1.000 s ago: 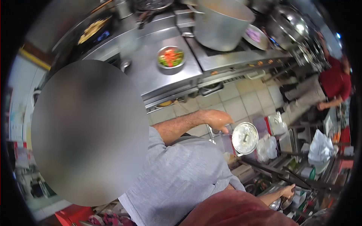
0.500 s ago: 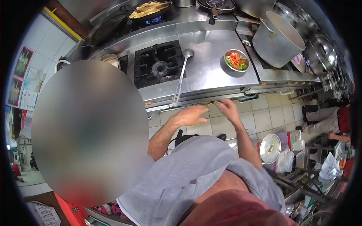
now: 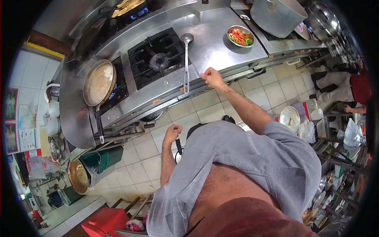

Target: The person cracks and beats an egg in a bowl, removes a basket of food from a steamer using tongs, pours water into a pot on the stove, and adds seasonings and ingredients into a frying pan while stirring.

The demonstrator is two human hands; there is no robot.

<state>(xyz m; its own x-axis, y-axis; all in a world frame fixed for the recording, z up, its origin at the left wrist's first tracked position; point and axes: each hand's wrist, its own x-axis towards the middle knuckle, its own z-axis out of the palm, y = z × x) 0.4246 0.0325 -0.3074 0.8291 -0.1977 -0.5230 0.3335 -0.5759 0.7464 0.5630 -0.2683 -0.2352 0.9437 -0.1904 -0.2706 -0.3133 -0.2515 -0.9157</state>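
Observation:
My right hand (image 3: 213, 78) is above the front edge of the stove, fingers bent and drawn together, with nothing visible between them. Just left of it, apart from the fingers, a long-handled metal ladle (image 3: 186, 59) lies across the steel top beside an unlit burner (image 3: 158, 61). Beyond the hand sits a steel bowl (image 3: 240, 44) of cut red and green vegetables. My left hand (image 3: 172, 133) hangs low over the floor, near my body, with curled fingers; their inside is hidden. A frying pan (image 3: 99, 83) with pale, creamy contents sits over a lit burner on the left.
At the back, another pan (image 3: 128, 8) of yellowish food sits over a flame. A large pot (image 3: 278, 17) stands at right. The frying pan's handle sticks out past the stove edge. Below left is a green bin (image 3: 103, 162). Another person (image 3: 342, 83) is at far right.
My right hand has risen from below the stove edge toward the ladle. My left hand has drawn back toward my body and its fingers have curled. The view has turned, revealing the creamy frying pan.

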